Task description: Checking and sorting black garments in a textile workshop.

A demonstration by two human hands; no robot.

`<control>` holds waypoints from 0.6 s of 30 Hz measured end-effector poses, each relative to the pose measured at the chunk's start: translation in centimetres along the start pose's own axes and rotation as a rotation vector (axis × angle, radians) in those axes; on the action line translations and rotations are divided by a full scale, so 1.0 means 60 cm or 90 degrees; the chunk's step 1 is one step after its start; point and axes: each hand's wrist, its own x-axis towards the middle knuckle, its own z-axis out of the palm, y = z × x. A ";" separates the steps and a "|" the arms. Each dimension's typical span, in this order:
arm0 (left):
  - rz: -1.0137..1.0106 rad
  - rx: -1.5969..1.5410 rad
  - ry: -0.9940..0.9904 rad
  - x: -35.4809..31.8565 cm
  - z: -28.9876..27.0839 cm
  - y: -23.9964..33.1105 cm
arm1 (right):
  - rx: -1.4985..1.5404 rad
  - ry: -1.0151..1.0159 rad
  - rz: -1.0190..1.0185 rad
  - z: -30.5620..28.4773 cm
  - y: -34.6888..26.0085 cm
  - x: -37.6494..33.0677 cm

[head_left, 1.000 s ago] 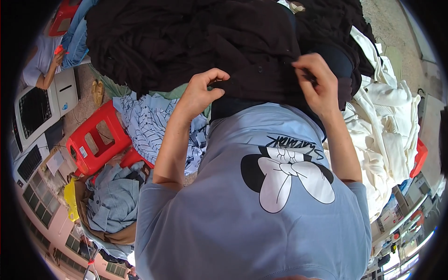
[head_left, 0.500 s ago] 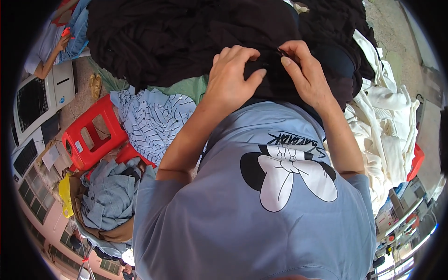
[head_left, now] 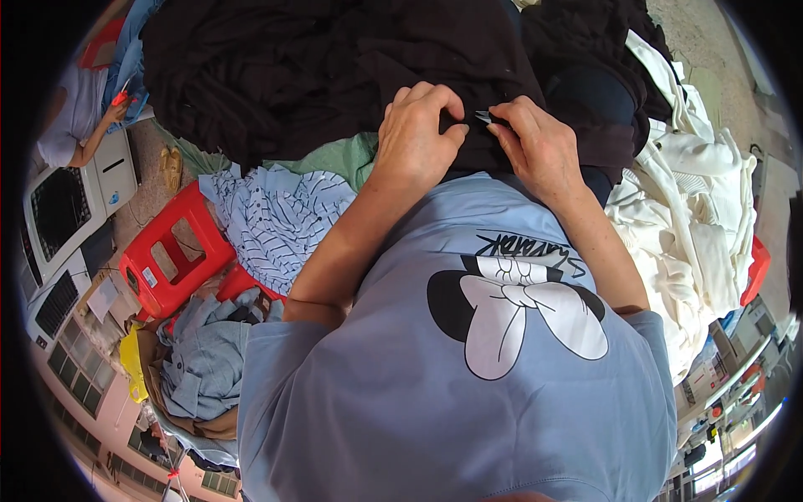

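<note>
A very dark brown or black garment (head_left: pixel 326 75) lies heaped in front of me and across my lap. My left hand (head_left: pixel 418 138) rests at its near side. The fingers are curled, with the index finger and thumb drawn together on the dark cloth, and a fold seems to be between them. To its right, my right hand (head_left: pixel 535 146) is closed around small thread snips (head_left: pixel 483 117). Their pale, pointed blades stick out toward the left fingertips, a short gap away. The palm hides the rest of the snips.
Left: a blue-and-white patterned shirt (head_left: pixel 284 222), a red plastic stool (head_left: pixel 176 251) and a bag of grey-blue clothes (head_left: pixel 205 356). White garments (head_left: pixel 682 226) pile up at right. At far left, another person's hand (head_left: pixel 117 109) holds a red-handled tool.
My right hand has shifted slightly down and turned, so the snips' blades now show pointing left. The left hand's index finger and thumb have come closer together. The view has shifted a little.
</note>
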 end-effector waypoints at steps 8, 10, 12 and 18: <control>-0.037 -0.054 -0.036 0.003 -0.006 -0.004 | 0.014 0.001 0.013 0.000 -0.007 -0.003; -0.088 -0.242 -0.147 0.008 -0.014 -0.017 | 0.029 0.019 0.007 -0.002 -0.007 -0.005; -0.136 -0.386 -0.179 0.010 -0.023 -0.021 | 0.027 0.027 -0.001 -0.006 -0.009 -0.005; -0.195 -0.559 -0.201 0.009 -0.027 -0.020 | 0.006 0.062 -0.046 -0.008 -0.017 -0.001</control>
